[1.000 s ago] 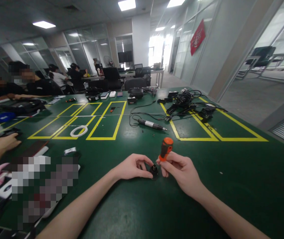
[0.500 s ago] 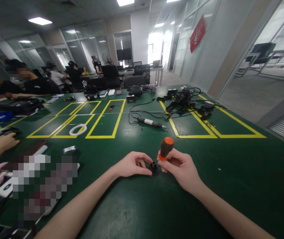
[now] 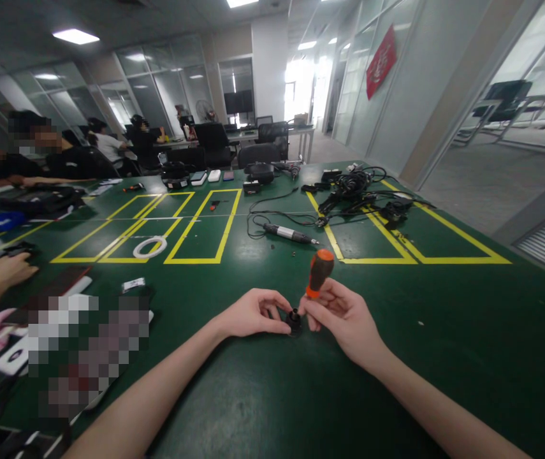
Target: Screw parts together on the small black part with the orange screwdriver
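My left hand (image 3: 260, 313) is closed around a small round black part (image 3: 294, 322) on the green table, thumb in front and fingers behind. A short metallic-looking neck sticks up from the part's top. My right hand (image 3: 341, 313) grips a screwdriver (image 3: 320, 271) with a dark handle and orange ends, held upright with the handle up. Its shaft is hidden by my fingers. The right fingertips are right beside the black part; I cannot tell whether the screwdriver's tip touches it.
An electric screwdriver (image 3: 289, 233) with a cord lies ahead, near tangled black cables (image 3: 351, 191). A white coil (image 3: 150, 247) rests on yellow tape markings. At the left are a co-worker's hand (image 3: 9, 274), a phone-like dark slab (image 3: 57, 290) and a blue tray (image 3: 2, 221).
My right hand has raised the screwdriver slightly, and its handle stands a little higher on the table view. My left hand stays on the black part.
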`<state>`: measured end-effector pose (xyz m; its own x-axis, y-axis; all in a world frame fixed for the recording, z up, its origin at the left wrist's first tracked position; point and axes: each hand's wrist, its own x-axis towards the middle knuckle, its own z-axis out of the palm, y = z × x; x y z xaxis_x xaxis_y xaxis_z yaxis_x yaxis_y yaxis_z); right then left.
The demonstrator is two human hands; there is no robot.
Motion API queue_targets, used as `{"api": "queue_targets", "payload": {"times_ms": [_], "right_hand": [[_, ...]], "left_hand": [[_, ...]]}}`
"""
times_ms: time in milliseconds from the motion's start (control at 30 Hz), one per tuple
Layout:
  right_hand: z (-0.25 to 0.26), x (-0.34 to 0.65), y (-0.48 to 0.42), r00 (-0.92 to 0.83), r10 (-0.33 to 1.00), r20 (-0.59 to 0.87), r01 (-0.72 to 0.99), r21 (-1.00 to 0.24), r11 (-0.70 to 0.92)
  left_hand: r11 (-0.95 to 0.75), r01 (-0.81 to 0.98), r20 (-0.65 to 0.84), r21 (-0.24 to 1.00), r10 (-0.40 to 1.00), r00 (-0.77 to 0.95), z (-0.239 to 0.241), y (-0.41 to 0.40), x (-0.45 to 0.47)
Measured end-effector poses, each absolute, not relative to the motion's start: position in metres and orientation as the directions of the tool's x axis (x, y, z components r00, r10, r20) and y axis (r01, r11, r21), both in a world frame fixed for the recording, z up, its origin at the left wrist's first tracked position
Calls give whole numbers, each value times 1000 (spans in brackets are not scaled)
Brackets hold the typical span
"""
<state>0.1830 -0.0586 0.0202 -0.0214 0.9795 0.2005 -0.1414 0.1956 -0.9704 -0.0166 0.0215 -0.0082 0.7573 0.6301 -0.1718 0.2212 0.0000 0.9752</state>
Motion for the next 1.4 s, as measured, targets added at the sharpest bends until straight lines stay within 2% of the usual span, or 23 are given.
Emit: {"api": "queue_targets", "payload": {"times_ms": [233, 367, 567, 767, 867, 967, 1100, 1400], "right_hand": [[22, 183, -57, -25, 956, 292, -112, -951, 287], [20, 183, -59, -114, 961, 254, -180, -956, 231], [22, 183, -60, -48, 977, 207, -122, -972, 200], [27, 183, -58, -75, 956, 282, -87, -957, 275], [25, 181, -59, -124, 957, 262, -97, -963, 251], [22, 182, -60, -103, 966, 238, -133, -966, 224], [22, 183, -60, -61, 973, 222, -123, -969, 214], [20, 183, -57, -87, 965, 249, -122, -964, 237]], "left_hand": [[-7, 213, -161, 977, 626, 763, -10, 22, -17], [-15, 214, -158, 977, 624, 765, -9, 22, -16], [-33, 218, -145, 975, 647, 748, -8, 21, -16], [52, 194, -182, 980, 638, 749, -9, 21, -16], [96, 149, -176, 984, 623, 762, -10, 21, -16], [130, 134, -186, 982, 609, 771, -11, 20, -16], [132, 136, -189, 982, 598, 779, -11, 20, -15], [126, 151, -196, 980, 569, 798, -10, 23, -17]]}}
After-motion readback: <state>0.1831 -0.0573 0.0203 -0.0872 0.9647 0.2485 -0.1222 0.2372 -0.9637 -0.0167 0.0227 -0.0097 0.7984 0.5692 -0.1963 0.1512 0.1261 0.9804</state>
